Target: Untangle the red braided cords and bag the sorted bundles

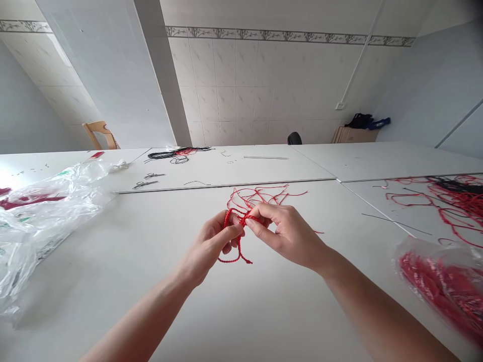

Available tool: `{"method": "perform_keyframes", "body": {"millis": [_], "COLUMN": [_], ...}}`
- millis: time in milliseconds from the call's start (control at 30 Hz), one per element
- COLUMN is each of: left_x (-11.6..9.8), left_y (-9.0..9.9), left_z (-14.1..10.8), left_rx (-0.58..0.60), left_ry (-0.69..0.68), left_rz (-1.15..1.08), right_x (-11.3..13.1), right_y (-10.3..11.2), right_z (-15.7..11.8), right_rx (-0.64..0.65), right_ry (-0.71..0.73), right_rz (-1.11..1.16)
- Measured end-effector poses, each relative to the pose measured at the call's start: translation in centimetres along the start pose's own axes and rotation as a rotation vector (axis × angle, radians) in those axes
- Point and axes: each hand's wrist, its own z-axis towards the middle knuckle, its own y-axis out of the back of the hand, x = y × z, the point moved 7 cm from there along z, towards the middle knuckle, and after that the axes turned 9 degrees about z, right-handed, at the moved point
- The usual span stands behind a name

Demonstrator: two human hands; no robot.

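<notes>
A braided red cord (239, 250) hangs in a loop between my two hands, its short knotted tail pointing down over the white table. My left hand (217, 239) pinches the cord between thumb and fingers, with one loop passing round its index finger. Close against it, my right hand (279, 226) grips the cord's knotted part between thumb and forefinger. Thin loose red strands (260, 193) spread out on the table just beyond my fingers. The fingertips hide part of the knot.
Clear plastic bags (75, 201) lie at left, near two pairs of scissors (149, 180). Black and red cords (173, 153) lie at the back. A bag of red material (441, 281) and tangled cords (456, 201) are at right. A wooden chair (100, 131) stands behind.
</notes>
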Motion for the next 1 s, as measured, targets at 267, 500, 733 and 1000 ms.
{"method": "perform_keyframes", "body": {"millis": [267, 500, 733, 1000], "left_x": [-0.13, -0.32, -0.15, -0.15], "left_y": [0.01, -0.08, 0.04, 0.03], "left_z": [-0.08, -0.18, -0.10, -0.06], "left_rx": [-0.003, 0.001, -0.002, 0.015], "left_ry": [0.009, -0.005, -0.007, -0.016], "left_rz": [0.013, 0.017, 0.027, 0.042], "right_x": [0.06, 0.25, 0.06, 0.57], "right_y": [-0.17, -0.16, -0.34, -0.36], "right_z": [0.05, -0.03, -0.02, -0.11], "right_rx": [0.004, -0.001, 0.015, 0.018], "right_ry": [-0.007, 0.000, -0.015, 0.017], "right_rz": [-0.028, -0.032, -0.058, -0.099]}}
